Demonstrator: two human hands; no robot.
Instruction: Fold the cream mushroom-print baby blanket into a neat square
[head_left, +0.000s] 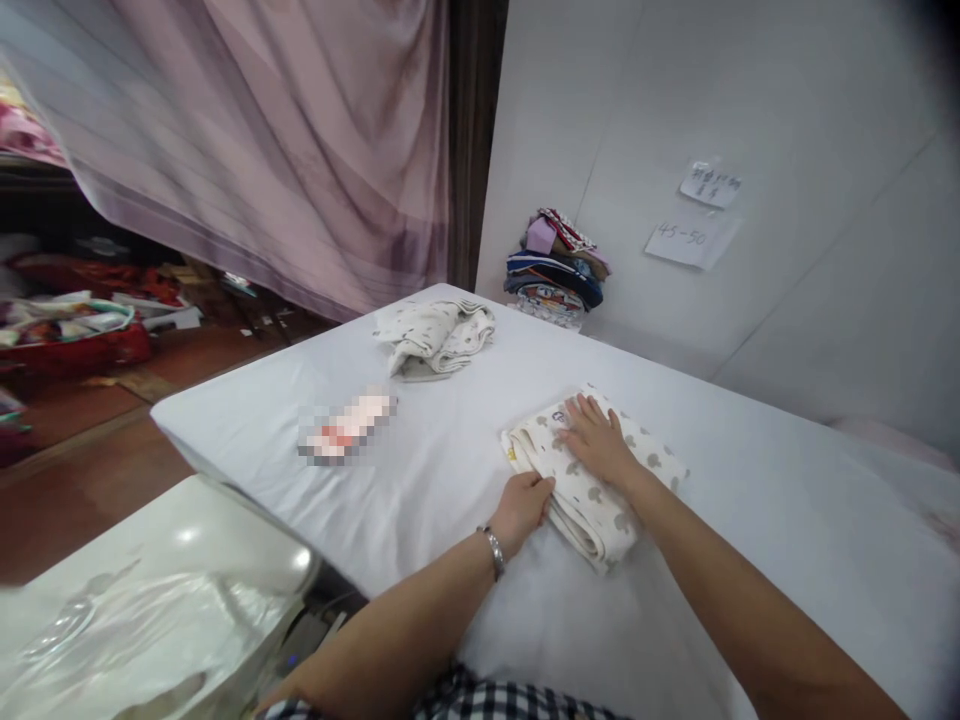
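Head view: left grip (523,508) pinching folded cloth (585,500), right grip (600,445) spread; bunched cloth (435,338) beyond.

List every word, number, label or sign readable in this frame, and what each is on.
"45-50": handwritten on the lower paper sheet on the wall.
Upper paper sheet: handwritten characters, too blurred to read.
Small dark mark and yellow mark on the folded cloth: too small to read.
Pixelated object: nothing readable.
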